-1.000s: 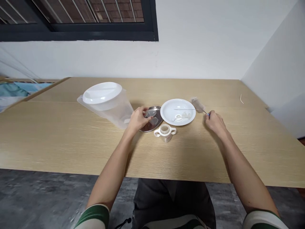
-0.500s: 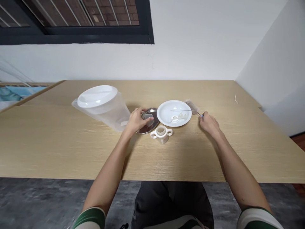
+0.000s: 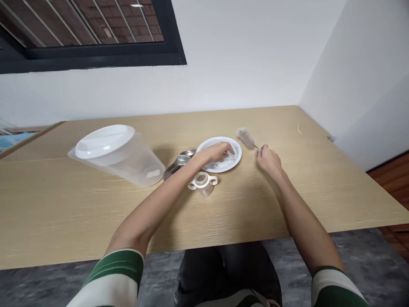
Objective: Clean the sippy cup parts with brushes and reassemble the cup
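My left hand (image 3: 221,150) reaches over the white plate (image 3: 217,140), its fingers bent down in a pinch at some small translucent parts (image 3: 229,157). What the fingertips hold is hard to make out. My right hand (image 3: 269,159) is closed round the handle of a bottle brush (image 3: 246,137), whose pale bristle head points away to the left, beyond the plate. A clear cap-like piece (image 3: 183,160) sits on the shiny metal tray (image 3: 170,170), partly behind my left forearm. In front of the plate stands a small baby bottle with a white two-handled ring (image 3: 204,181).
A large translucent pitcher with a white lid (image 3: 118,155) stands at the left on the wooden table (image 3: 243,204). A thin pale strip (image 3: 299,128) lies at the far right. The wall and a barred window (image 3: 96,25) are behind the table.
My left hand has left the clear piece on the metal tray and moved right, over the plate. The brush in my right hand has turned slightly, and the view has shifted and tilted.
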Demonstrator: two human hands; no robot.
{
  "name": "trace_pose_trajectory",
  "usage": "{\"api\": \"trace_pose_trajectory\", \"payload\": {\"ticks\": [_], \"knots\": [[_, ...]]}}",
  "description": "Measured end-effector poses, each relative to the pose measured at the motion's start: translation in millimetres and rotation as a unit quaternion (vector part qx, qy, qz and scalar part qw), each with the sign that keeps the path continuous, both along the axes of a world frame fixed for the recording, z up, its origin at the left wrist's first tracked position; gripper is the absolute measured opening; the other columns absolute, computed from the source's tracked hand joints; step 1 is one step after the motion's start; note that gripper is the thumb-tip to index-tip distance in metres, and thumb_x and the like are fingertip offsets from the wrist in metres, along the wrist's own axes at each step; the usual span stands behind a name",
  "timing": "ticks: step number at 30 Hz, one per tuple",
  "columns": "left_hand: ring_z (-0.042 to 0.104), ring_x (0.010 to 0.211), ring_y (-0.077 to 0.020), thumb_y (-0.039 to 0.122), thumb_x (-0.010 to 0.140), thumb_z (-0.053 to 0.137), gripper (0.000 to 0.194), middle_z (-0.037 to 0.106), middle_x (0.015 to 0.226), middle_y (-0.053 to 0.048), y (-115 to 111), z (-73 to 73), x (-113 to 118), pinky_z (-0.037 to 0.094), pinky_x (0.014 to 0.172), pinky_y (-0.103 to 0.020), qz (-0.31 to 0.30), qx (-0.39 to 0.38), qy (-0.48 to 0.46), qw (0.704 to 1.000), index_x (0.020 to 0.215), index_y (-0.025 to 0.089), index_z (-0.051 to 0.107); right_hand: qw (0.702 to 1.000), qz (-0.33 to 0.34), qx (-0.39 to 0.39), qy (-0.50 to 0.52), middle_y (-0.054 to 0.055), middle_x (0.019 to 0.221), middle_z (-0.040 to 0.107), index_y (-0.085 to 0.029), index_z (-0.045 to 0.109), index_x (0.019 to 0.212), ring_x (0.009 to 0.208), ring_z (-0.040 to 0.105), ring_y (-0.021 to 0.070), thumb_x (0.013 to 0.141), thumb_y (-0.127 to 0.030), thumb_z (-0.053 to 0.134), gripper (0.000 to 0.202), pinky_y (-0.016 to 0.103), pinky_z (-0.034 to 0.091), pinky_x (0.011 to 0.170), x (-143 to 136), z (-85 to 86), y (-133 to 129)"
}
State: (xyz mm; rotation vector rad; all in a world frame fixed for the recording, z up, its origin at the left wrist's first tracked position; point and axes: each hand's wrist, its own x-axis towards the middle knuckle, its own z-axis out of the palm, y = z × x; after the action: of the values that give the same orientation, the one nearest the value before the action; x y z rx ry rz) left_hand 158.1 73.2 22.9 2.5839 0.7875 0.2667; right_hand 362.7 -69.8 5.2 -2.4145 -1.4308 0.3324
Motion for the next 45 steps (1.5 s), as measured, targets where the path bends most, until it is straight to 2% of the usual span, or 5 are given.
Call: {"api": "trace_pose_trajectory", "payload": {"ticks": [12,19,25,40,45], "knots": [[0.071,0.092,-0.0297,0.026,0.071,0.077,0.014,0.076,0.092,-0.009,27,-19.8,-6,0.055,0.091,-0.038,0.047,-0.048,-0.003,0.998,0.083,0.021,0.076,0.999,-0.006,0.035,0.003,0.024,0.117,0.072,-0.015,0.058,0.127,0.106,0.07,0.0348,0.107,-0.036,0.035,0.037,0.04,0.049,0.084,-1,2.3,0],[0.072,0.095,-0.0261,0.054,0.084,0.072,0.04,0.077,0.104,-0.013,21,-2.7,-36,0.058,0.086,-0.038,0.097,-0.085,-0.118,0.985,0.1,0.018,0.067,0.98,0.022,0.195,0.024,0.013,0.096,0.074,-0.019,0.059,0.121,0.091,0.069,0.0292,0.105,-0.042,0.039,0.035,0.034,0.046,0.078,-2,4.0,1],[0.075,0.09,-0.0235,0.075,0.07,0.081,0.069,0.079,0.109,-0.02,-3,5.4,-70,0.06,0.091,-0.04,0.124,-0.269,-0.352,0.888,0.101,0.014,0.069,0.939,0.205,0.271,0.057,0.004,0.084,0.07,-0.02,0.064,0.114,0.071,0.062,0.0195,0.103,-0.046,0.041,0.035,0.028,0.043,0.072,-18,2.7,-6],[0.077,0.086,-0.0257,0.068,0.066,0.088,0.065,0.081,0.104,-0.02,-38,0.4,-98,0.061,0.088,-0.042,0.223,-0.217,-0.431,0.847,0.096,0.013,0.07,0.95,0.183,0.251,-0.038,0.009,0.097,0.075,-0.019,0.067,0.117,0.083,0.067,0.0237,0.104,-0.042,0.038,0.039,0.031,0.043,0.076,-27,6.0,-11],[0.078,0.088,-0.0282,0.067,0.064,0.091,0.064,0.081,0.102,-0.02,-40,-2.1,-99,0.061,0.088,-0.042,0.227,-0.215,-0.432,0.846,0.09,0.013,0.069,0.932,0.263,0.251,-0.007,0.007,0.088,0.073,-0.019,0.066,0.116,0.076,0.065,0.0209,0.105,-0.044,0.038,0.039,0.03,0.042,0.073,-35,5.7,-13]]}}
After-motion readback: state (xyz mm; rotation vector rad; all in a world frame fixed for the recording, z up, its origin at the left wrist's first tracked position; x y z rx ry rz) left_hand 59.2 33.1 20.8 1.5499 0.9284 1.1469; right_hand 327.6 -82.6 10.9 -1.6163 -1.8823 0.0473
